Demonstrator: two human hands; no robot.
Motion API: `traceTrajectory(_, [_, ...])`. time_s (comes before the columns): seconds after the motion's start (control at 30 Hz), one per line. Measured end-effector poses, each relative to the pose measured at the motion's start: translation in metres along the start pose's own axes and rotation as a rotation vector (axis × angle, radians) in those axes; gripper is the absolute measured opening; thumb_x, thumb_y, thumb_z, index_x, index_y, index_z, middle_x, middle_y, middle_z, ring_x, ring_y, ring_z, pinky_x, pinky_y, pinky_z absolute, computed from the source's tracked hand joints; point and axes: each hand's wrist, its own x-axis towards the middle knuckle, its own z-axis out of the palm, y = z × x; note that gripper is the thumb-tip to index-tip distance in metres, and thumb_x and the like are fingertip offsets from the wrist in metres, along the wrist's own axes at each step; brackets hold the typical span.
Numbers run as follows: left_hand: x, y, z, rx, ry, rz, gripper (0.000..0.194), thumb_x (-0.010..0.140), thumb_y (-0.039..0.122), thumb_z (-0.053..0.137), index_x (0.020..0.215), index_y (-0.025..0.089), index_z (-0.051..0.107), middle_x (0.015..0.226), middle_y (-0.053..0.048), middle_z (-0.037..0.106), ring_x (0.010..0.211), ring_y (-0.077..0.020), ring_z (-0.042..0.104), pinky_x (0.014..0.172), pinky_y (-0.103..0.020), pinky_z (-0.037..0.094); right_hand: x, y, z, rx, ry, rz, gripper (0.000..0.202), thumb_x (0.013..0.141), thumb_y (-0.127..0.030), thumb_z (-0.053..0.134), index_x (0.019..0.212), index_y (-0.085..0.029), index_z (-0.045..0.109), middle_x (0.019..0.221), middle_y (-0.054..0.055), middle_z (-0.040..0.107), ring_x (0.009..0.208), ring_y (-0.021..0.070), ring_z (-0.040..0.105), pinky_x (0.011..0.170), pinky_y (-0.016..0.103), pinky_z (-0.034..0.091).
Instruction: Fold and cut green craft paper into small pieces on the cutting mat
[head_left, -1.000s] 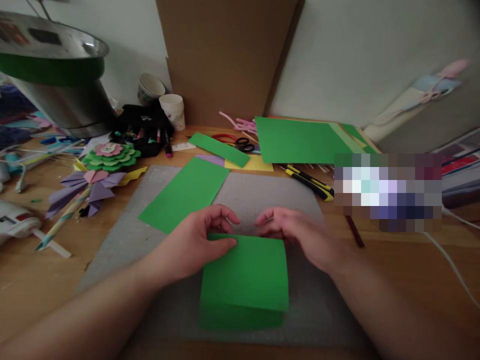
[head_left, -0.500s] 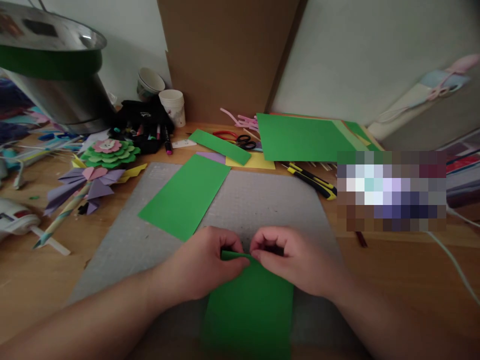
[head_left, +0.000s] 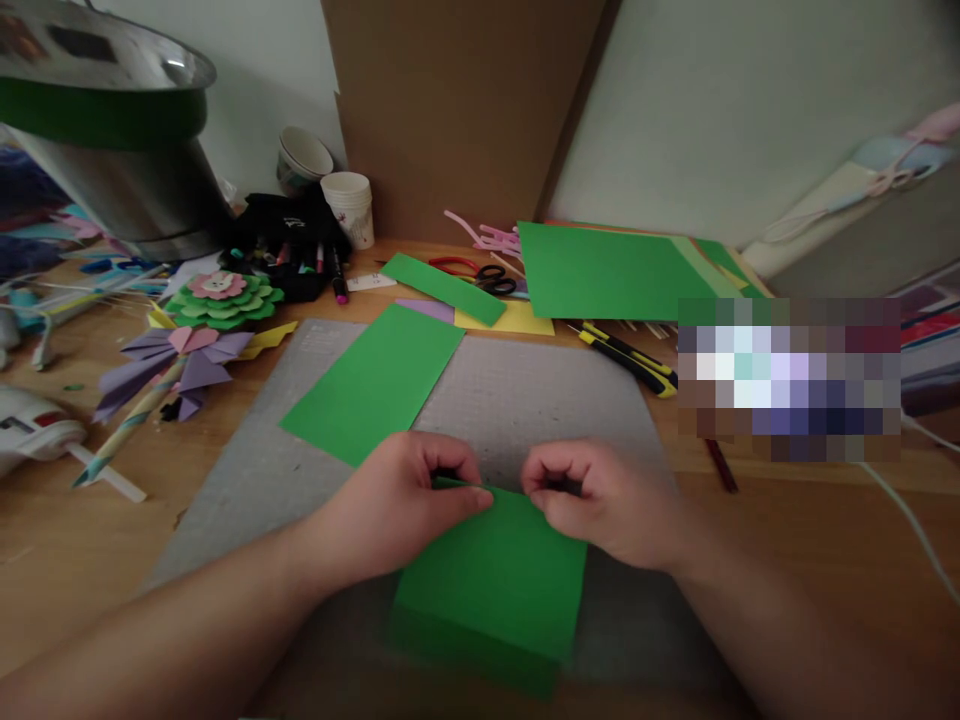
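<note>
A sheet of green paper (head_left: 499, 570) is held by its far edge between my two hands, over the near part of a grey cutting mat (head_left: 540, 400). Thumb and fingers of my left hand (head_left: 420, 510) pinch the edge left of its middle. My right hand (head_left: 600, 500) pinches the same edge near its right corner. The sheet's near end bends downward and is blurred. Another green sheet (head_left: 379, 385) lies flat on the mat beyond my left hand.
A yellow-black craft knife (head_left: 626, 358) lies at the mat's far right edge. Behind are scissors (head_left: 495, 281), a green strip (head_left: 442, 288) and large green sheets (head_left: 600, 270). To the left are a paper flower (head_left: 221, 300), a glue gun (head_left: 41, 430) and a metal bucket (head_left: 150, 180).
Both hands have moved slightly up and farther apart along the sheet's edge. The sheet has risen with them, and its near end now bends down. The view has shifted a little.
</note>
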Motion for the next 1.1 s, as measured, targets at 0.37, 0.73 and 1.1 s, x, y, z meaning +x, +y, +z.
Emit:
traceTrajectory(0.37, [0.004, 0.001, -0.03, -0.101, 0.187, 0.023, 0.021, 0.071, 0.036, 0.067, 0.064, 0.017, 0.062, 0.057, 0.003, 0.051, 0.055, -0.0097, 0.043, 0.052, -0.023, 0.03, 0.003, 0.018, -0.04, 0.076, 0.075, -0.012, 0.011, 0.072, -0.015, 0.049, 0.064, -0.02, 0.053, 0.06, -0.003, 0.058, 0.06, 0.0119, 0.051, 0.061, 0.027, 0.036])
traceTrajectory(0.73, [0.009, -0.005, -0.011, 0.167, 0.154, 0.044, 0.016, 0.075, 0.033, 0.059, 0.071, 0.018, 0.061, 0.062, 0.003, 0.055, 0.061, -0.0131, 0.05, 0.056, -0.023, 0.035, 0.006, 0.007, 0.005, 0.11, 0.135, 0.034, 0.024, 0.084, -0.042, 0.053, 0.074, -0.021, 0.058, 0.061, -0.004, 0.047, 0.057, 0.0109, 0.043, 0.054, 0.025, 0.032])
traceTrajectory(1.1, [0.006, -0.011, 0.001, 0.299, -0.071, 0.205, 0.013, 0.075, 0.017, 0.049, 0.074, 0.019, 0.063, 0.065, 0.004, 0.057, 0.06, -0.0098, 0.048, 0.054, -0.02, 0.035, 0.003, 0.0, 0.031, -0.065, 0.059, 0.055, 0.015, 0.082, -0.031, 0.052, 0.075, -0.022, 0.061, 0.056, -0.005, 0.045, 0.053, 0.0102, 0.039, 0.048, 0.024, 0.028])
